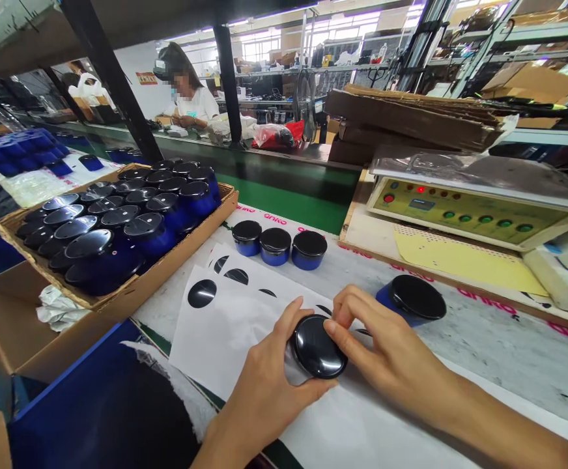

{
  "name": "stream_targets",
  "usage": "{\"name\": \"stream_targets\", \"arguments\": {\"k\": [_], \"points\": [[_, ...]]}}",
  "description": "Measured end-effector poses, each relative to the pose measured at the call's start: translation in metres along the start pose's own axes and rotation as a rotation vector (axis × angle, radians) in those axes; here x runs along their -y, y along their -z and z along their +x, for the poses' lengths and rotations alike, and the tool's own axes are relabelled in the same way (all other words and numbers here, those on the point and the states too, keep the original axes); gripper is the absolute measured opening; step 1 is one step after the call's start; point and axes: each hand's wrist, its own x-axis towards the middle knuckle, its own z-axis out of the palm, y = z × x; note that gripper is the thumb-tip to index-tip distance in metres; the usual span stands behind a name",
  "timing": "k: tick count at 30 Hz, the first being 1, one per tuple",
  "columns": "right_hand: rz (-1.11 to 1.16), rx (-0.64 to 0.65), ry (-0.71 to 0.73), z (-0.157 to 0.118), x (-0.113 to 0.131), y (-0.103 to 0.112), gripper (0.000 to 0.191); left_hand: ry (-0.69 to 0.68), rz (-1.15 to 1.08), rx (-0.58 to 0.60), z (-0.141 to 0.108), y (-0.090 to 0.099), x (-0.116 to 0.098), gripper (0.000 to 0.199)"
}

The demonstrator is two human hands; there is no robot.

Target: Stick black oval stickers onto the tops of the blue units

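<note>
My left hand (277,384) is wrapped around a round piece with a glossy black top (319,346), thumb and fingers on opposite sides of its rim. My right hand (379,342) has its thumb on the upper right edge of that top, with the forefinger curled close. Whatever may be pinched there is too small to make out. Beneath both hands lie white sheets (206,339) with black round labels (202,294). A blue container with a black top (418,297) lies tilted beyond my right hand.
Three blue containers with black tops (275,246) stand in a row behind the sheets. At left, a cardboard tray (186,251) holds several more. A control box (469,205) with buttons stands back right. Across the green conveyor (288,195) sits another person (191,98).
</note>
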Motion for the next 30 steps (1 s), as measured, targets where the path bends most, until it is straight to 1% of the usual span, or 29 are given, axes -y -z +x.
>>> {"name": "stream_targets", "arguments": {"k": [3, 5, 7, 9, 10, 12, 15, 17, 19, 20, 21, 22, 23, 24, 25, 26, 27, 29, 30], "points": [[-0.334, 0.053, 0.244, 0.002, 0.002, 0.006, 0.020, -0.130, 0.148, 0.009, -0.001, -0.001, 0.002, 0.079], [-0.480, 0.101, 0.290, 0.001, 0.004, 0.015, 0.025, -0.179, 0.254, 0.056, -0.002, 0.003, -0.003, 0.075], [-0.512, 0.184, 0.255, -0.002, 0.009, 0.027, 0.027, -0.188, 0.349, 0.155, 0.002, 0.009, -0.015, 0.071], [-0.470, 0.276, 0.226, -0.008, 0.019, 0.039, 0.025, -0.206, 0.436, 0.258, 0.013, 0.015, -0.029, 0.063], [-0.443, 0.319, 0.234, -0.012, 0.026, 0.044, 0.023, -0.227, 0.476, 0.284, 0.022, 0.016, -0.035, 0.059], [-0.419, 0.393, 0.290, -0.020, 0.041, 0.050, 0.021, -0.292, 0.584, 0.275, 0.049, 0.013, -0.043, 0.053], [-0.476, 0.461, 0.380, -0.029, 0.059, 0.051, 0.022, -0.416, 0.800, 0.194, 0.097, -0.004, -0.044, 0.049], [-0.534, 0.456, 0.374, -0.033, 0.064, 0.049, 0.021, -0.425, 0.858, 0.164, 0.121, -0.022, -0.045, 0.050], [-0.568, 0.458, 0.339, -0.035, 0.064, 0.048, 0.020, -0.445, 0.851, 0.134, 0.132, -0.038, -0.053, 0.061], [-0.565, 0.480, 0.324, -0.035, 0.063, 0.047, 0.019, -0.491, 0.838, 0.125, 0.132, -0.043, -0.059, 0.066], [-0.552, 0.510, 0.308, -0.034, 0.060, 0.046, 0.016, -0.547, 0.822, 0.126, 0.129, -0.044, -0.066, 0.066], [-0.529, 0.542, 0.288, -0.033, 0.058, 0.044, 0.014, -0.595, 0.808, 0.137, 0.123, -0.041, -0.072, 0.060], [-0.499, 0.569, 0.267, -0.031, 0.054, 0.041, 0.012, -0.598, 0.799, 0.140, 0.116, -0.032, -0.076, 0.048], [-0.467, 0.583, 0.247, -0.029, 0.050, 0.037, 0.011, -0.543, 0.801, 0.125, 0.106, -0.017, -0.076, 0.036], [-0.433, 0.584, 0.237, -0.026, 0.045, 0.032, 0.011, -0.440, 0.815, 0.095, 0.095, 0.001, -0.073, 0.027], [-0.405, 0.566, 0.231, -0.023, 0.039, 0.026, 0.012, -0.268, 0.827, 0.024, 0.083, 0.022, -0.065, 0.022], [-0.375, 0.536, 0.243, -0.020, 0.034, 0.020, 0.013, -0.146, 0.850, -0.053, 0.069, 0.045, -0.053, 0.021], [-0.315, 0.463, 0.305, -0.015, 0.022, 0.006, 0.017, 0.023, 0.899, -0.157, 0.042, 0.086, -0.023, 0.022], [-0.290, 0.428, 0.343, -0.013, 0.017, -0.001, 0.019, 0.082, 0.913, -0.173, 0.030, 0.102, -0.007, 0.023]]}}
